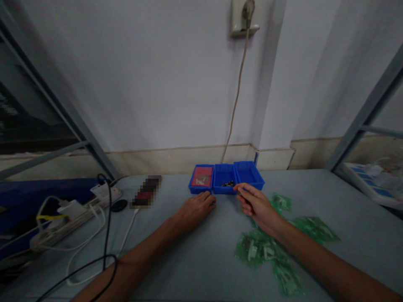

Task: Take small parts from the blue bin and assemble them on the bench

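My left hand [199, 206] rests on the table just in front of the left blue bin, its fingers curled together. A tiny dark spot shows by its fingertips, too small to name. To the right, my right hand [254, 206] is raised near the front of the bins, thumb and forefinger pinched together; what lies between them is hard to make out. The left blue bin [192, 189] holds a red piece [203, 173] and small pale items. Small dark and shiny parts [228, 183] lie in the middle blue bin [224, 169]. A third blue bin [248, 171] stands beside it.
Several green plastic bags [252, 249] with white labels lie around and under my right forearm. At the left are a power strip [75, 216] with cables, a black round disc [119, 205] and a blurred-out phone-like object [146, 192]. The wall stands behind the bins.
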The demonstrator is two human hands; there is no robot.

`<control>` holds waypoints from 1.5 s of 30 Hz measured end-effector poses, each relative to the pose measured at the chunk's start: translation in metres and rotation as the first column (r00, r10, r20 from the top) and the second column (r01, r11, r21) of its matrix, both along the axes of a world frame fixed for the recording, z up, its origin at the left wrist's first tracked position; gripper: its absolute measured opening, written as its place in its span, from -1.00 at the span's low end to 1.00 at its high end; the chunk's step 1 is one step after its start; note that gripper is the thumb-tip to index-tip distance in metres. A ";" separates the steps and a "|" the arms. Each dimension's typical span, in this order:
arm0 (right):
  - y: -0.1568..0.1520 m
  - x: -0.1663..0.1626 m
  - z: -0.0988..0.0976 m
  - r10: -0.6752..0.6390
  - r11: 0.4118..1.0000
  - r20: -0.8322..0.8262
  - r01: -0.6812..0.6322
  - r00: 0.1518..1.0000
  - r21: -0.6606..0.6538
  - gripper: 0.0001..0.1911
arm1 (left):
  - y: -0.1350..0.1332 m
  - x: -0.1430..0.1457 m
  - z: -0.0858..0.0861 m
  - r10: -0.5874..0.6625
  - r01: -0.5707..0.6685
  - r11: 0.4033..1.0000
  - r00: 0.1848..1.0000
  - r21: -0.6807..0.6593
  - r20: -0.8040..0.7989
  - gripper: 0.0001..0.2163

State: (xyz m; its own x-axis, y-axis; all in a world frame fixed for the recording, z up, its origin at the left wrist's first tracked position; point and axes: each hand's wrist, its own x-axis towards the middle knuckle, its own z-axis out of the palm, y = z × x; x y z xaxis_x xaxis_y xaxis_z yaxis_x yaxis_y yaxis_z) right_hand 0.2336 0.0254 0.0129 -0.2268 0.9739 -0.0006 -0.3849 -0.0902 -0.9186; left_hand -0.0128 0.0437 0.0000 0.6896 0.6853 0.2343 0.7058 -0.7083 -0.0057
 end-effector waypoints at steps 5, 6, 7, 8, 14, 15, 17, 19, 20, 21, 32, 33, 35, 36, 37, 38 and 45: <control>0.000 -0.001 0.000 -0.084 0.996 0.049 0.082 0.995 0.045 -0.60 | -0.002 0.002 0.003 0.060 -0.060 0.998 0.998 0.006 -0.036 -0.86; 0.000 -0.001 0.000 -0.128 0.988 0.109 0.117 0.986 0.106 -0.61 | -0.003 0.002 0.004 0.081 -0.082 0.997 0.995 -0.004 -0.053 -0.86; 0.001 -0.001 0.001 -0.175 0.974 0.167 0.146 0.970 0.173 -0.62 | -0.003 0.003 0.005 0.099 -0.101 0.995 0.993 -0.018 -0.067 -0.86; 0.002 -0.002 0.000 -0.218 0.958 0.216 0.166 0.952 0.236 -0.64 | -0.004 0.004 0.006 0.111 -0.113 0.993 0.991 -0.032 -0.074 -0.85; 0.011 -0.003 -0.007 -0.350 0.896 0.320 0.215 0.880 0.388 -0.72 | -0.006 0.006 0.005 0.036 -0.036 0.994 0.999 -0.105 -0.001 -0.83; 0.012 -0.003 -0.008 -0.344 0.900 0.326 0.210 0.880 0.383 -0.72 | -0.006 0.006 0.005 0.014 -0.013 0.994 1.000 -0.110 0.011 -0.82; 0.013 -0.003 -0.009 -0.299 0.917 0.337 0.172 0.893 0.359 -0.67 | -0.007 0.007 0.004 -0.032 0.035 0.994 0.999 -0.107 0.032 -0.81; 0.013 -0.003 -0.009 -0.236 0.932 0.356 0.108 0.904 0.345 -0.58 | -0.008 0.008 0.004 -0.070 0.074 0.993 0.997 -0.095 0.042 -0.79; 0.012 -0.003 -0.009 -0.216 0.932 0.373 0.078 0.902 0.353 -0.55 | -0.008 0.008 0.004 -0.082 0.085 0.993 0.996 -0.086 0.040 -0.79; 0.010 -0.003 -0.009 -0.214 0.925 0.397 0.055 0.892 0.375 -0.55 | -0.008 0.008 0.005 -0.087 0.089 0.993 0.996 -0.077 0.035 -0.79; -0.013 -0.004 -0.004 -0.301 0.600 0.812 -0.562 0.499 0.568 -0.78 | -0.005 -0.001 0.010 0.100 -0.102 0.995 0.988 -0.011 -0.119 -0.83; -0.014 -0.005 -0.003 -0.299 0.592 0.826 -0.586 0.478 0.553 -0.77 | -0.005 -0.002 0.009 0.106 -0.107 0.994 0.986 -0.002 -0.125 -0.82; -0.016 -0.005 -0.002 -0.298 0.585 0.837 -0.605 0.459 0.540 -0.74 | -0.004 -0.003 0.007 0.117 -0.115 0.993 0.984 0.022 -0.136 -0.79; -0.016 -0.005 -0.002 -0.299 0.583 0.838 -0.607 0.456 0.539 -0.73 | -0.004 -0.004 0.007 0.126 -0.123 0.992 0.981 0.029 -0.145 -0.78; -0.016 -0.005 -0.002 -0.303 0.583 0.837 -0.607 0.455 0.541 -0.71 | -0.004 -0.005 0.006 0.135 -0.132 0.991 0.979 0.031 -0.152 -0.77; -0.015 -0.005 -0.003 -0.310 0.581 0.835 -0.605 0.454 0.545 -0.70 | -0.004 -0.005 0.006 0.144 -0.142 0.990 0.977 0.026 -0.154 -0.76; -0.007 -0.002 -0.009 -0.437 0.612 0.782 -0.490 0.444 0.620 -0.76 | -0.003 -0.005 0.006 0.073 -0.075 0.990 0.997 -0.117 -0.021 -0.85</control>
